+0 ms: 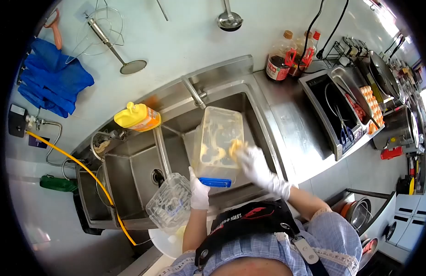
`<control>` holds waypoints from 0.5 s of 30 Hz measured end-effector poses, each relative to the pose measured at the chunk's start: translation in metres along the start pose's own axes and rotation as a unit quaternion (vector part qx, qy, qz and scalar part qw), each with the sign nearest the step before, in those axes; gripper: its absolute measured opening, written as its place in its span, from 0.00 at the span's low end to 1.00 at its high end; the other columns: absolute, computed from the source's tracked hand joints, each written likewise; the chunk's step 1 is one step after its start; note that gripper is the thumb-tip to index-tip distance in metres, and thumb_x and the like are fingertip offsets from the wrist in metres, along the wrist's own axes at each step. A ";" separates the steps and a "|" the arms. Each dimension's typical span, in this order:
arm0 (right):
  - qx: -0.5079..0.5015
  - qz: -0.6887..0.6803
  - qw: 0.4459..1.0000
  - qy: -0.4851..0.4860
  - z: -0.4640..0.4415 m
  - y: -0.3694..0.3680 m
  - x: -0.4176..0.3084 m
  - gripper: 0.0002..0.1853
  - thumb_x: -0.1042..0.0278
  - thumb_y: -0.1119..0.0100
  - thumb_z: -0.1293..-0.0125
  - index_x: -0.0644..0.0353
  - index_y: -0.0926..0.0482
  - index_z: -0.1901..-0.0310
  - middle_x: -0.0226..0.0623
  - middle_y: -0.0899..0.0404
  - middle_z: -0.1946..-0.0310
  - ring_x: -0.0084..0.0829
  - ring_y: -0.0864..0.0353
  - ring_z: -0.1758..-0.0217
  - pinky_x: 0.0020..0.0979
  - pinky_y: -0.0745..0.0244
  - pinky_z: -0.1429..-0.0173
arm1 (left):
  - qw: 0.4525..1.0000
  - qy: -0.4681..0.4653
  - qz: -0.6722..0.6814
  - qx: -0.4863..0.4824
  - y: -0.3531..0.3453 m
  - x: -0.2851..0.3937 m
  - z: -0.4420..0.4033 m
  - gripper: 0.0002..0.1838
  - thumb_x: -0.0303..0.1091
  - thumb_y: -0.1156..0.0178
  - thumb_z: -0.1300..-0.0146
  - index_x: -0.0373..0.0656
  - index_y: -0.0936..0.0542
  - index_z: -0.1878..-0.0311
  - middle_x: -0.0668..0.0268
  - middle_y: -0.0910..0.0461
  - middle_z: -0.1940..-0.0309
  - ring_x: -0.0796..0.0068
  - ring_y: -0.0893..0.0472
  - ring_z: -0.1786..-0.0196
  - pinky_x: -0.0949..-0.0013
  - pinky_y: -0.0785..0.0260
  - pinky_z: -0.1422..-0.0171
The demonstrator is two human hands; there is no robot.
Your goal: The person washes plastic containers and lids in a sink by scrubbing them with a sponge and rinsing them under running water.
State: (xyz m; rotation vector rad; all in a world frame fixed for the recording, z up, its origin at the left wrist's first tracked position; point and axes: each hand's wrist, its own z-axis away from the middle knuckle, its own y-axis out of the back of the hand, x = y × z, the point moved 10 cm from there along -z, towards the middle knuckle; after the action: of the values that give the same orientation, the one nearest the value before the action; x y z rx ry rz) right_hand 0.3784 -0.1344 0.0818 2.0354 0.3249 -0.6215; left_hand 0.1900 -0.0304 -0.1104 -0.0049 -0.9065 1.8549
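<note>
A clear plastic container (220, 133) with a blue clip at its near end is tilted over the right sink basin (263, 152). My left hand (199, 191), in a white glove, grips its lower left corner. Against the container's right side, my gloved right hand (259, 170) holds a yellow sponge or cloth (235, 149); its exact kind is unclear. Yellowish smears show through the plastic. Left of my left hand, a clear ridged lid or tray (169, 202) rests over the sink's front edge. The faucet (194, 93) is just behind the container.
A yellow bottle (138, 117) stands behind the sink divider. A yellow hose (91, 174) crosses the left basin. On the right counter (291, 124) are sauce bottles (278, 62), an induction cooker (332, 108) with scissors (345, 132), and an egg tray (371, 108). A white bowl (164, 244) sits below the lid.
</note>
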 end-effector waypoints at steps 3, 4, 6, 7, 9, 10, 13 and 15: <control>0.095 -0.012 0.994 -0.043 -0.044 0.011 0.067 0.18 0.77 0.45 0.48 0.57 0.22 0.52 0.45 0.24 0.55 0.47 0.26 0.54 0.42 0.29 0.51 | 0.999 0.018 -0.003 -0.036 -0.019 -0.003 0.007 0.32 0.61 0.56 0.35 0.45 0.32 0.39 0.57 0.30 0.41 0.56 0.30 0.40 0.52 0.39 0.34; 0.093 -0.026 0.994 -0.047 -0.047 0.012 0.072 0.17 0.77 0.45 0.47 0.57 0.22 0.53 0.45 0.24 0.55 0.48 0.26 0.55 0.42 0.29 0.51 | 1.000 0.014 0.007 -0.026 -0.020 -0.004 0.007 0.32 0.61 0.55 0.35 0.45 0.32 0.39 0.57 0.30 0.41 0.56 0.30 0.40 0.52 0.39 0.34; 0.023 -0.047 0.996 -0.072 -0.037 0.001 0.072 0.15 0.76 0.44 0.46 0.56 0.20 0.55 0.44 0.24 0.56 0.47 0.26 0.54 0.40 0.29 0.50 | 1.000 -0.008 -0.020 0.004 -0.005 0.002 -0.007 0.31 0.60 0.56 0.34 0.44 0.31 0.40 0.58 0.28 0.43 0.56 0.28 0.42 0.53 0.37 0.36; 0.006 -0.073 0.997 -0.039 -0.022 -0.001 0.056 0.16 0.76 0.44 0.42 0.55 0.20 0.51 0.43 0.24 0.53 0.45 0.27 0.49 0.38 0.31 0.45 | 1.000 -0.008 -0.008 -0.003 -0.004 0.002 -0.013 0.31 0.59 0.56 0.34 0.43 0.31 0.41 0.58 0.27 0.44 0.56 0.27 0.43 0.54 0.36 0.37; -0.073 -0.116 0.991 0.001 -0.003 -0.001 0.018 0.16 0.78 0.42 0.44 0.55 0.19 0.53 0.41 0.24 0.52 0.41 0.28 0.49 0.36 0.31 0.46 | 1.000 0.009 0.004 0.016 -0.001 -0.001 -0.015 0.30 0.59 0.55 0.34 0.43 0.30 0.41 0.58 0.27 0.44 0.57 0.27 0.43 0.54 0.35 0.37; -0.075 -0.138 0.987 0.002 0.003 0.003 0.009 0.16 0.78 0.41 0.44 0.54 0.19 0.54 0.40 0.24 0.52 0.40 0.28 0.49 0.35 0.31 0.46 | 0.999 0.029 0.011 0.032 0.002 -0.006 -0.017 0.30 0.58 0.55 0.34 0.43 0.30 0.41 0.58 0.27 0.44 0.57 0.27 0.43 0.54 0.35 0.37; -0.057 -0.168 0.984 0.017 0.003 0.006 -0.001 0.15 0.79 0.41 0.46 0.55 0.18 0.55 0.39 0.24 0.52 0.40 0.28 0.51 0.34 0.31 0.47 | 0.997 0.016 -0.028 0.075 0.012 -0.012 -0.026 0.29 0.57 0.57 0.33 0.43 0.30 0.41 0.58 0.27 0.44 0.57 0.27 0.44 0.54 0.35 0.38; -0.062 -0.121 0.990 0.041 -0.011 0.003 -0.004 0.17 0.80 0.44 0.48 0.55 0.19 0.55 0.39 0.25 0.52 0.42 0.29 0.54 0.37 0.33 0.48 | 0.997 0.010 -0.033 0.070 0.015 -0.016 -0.031 0.29 0.57 0.59 0.32 0.43 0.30 0.41 0.57 0.27 0.44 0.56 0.26 0.44 0.54 0.34 0.38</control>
State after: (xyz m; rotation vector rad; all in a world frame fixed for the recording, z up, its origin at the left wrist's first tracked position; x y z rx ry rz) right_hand 0.3801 -0.1262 0.0908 1.9196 0.6499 -0.6494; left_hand 0.1981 -0.0275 -0.1473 0.0914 -0.7531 1.8488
